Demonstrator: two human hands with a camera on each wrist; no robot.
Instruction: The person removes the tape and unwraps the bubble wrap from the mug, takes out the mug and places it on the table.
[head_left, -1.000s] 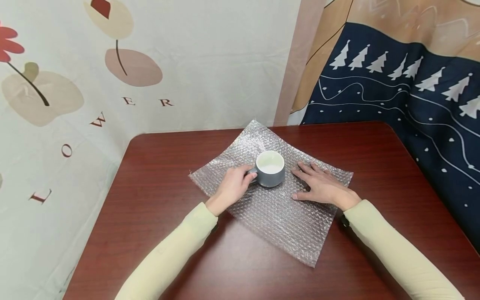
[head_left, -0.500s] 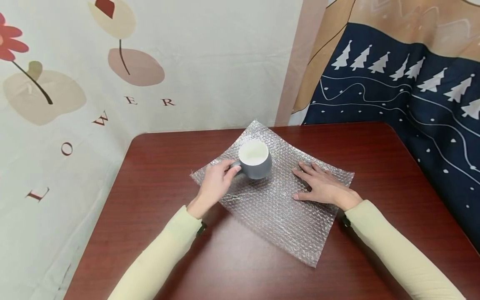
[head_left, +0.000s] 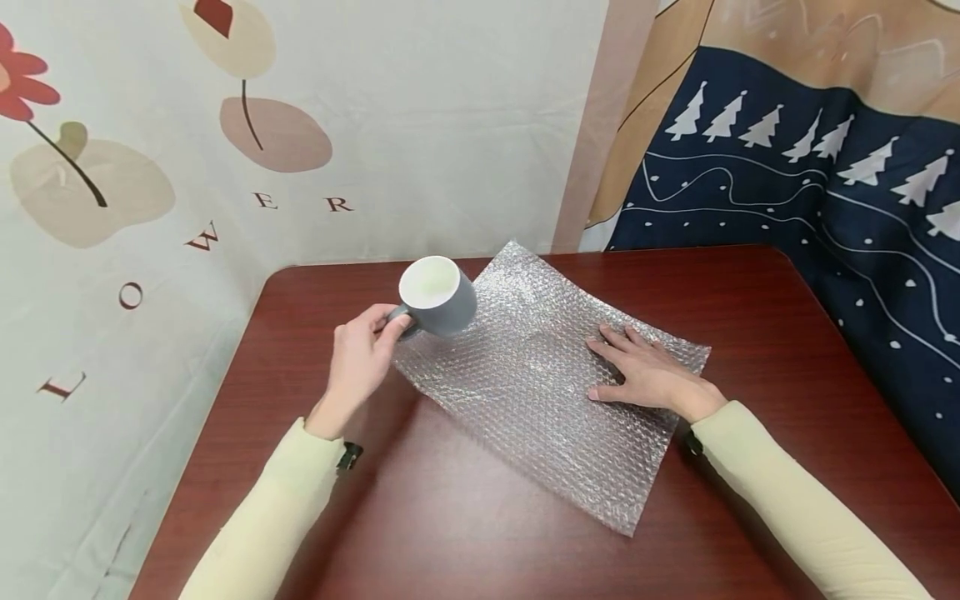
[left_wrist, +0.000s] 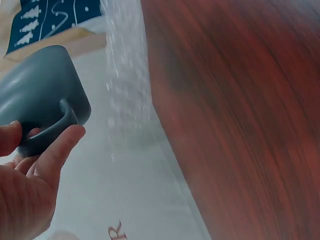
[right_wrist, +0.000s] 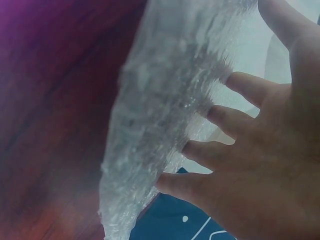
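A grey mug [head_left: 444, 302] with a white inside is held by its handle in my left hand [head_left: 362, 357], tilted slightly and lifted over the left corner of a sheet of bubble wrap [head_left: 536, 392]. In the left wrist view the thumb and fingers pinch the mug's handle [left_wrist: 52, 134]. My right hand [head_left: 648, 373] rests with spread fingers on the right part of the bubble wrap. The right wrist view shows those fingertips [right_wrist: 172, 182] touching the sheet.
The reddish-brown wooden table [head_left: 480, 533] bears the sheet. Behind it hangs a pale cloth [head_left: 450, 125] with flower prints and letters; a dark blue cloth [head_left: 787, 183] with white trees hangs at the right.
My left hand has lifted the mug off the middle of the bubble wrap and carried it left. The right hand has stayed in place on the sheet.
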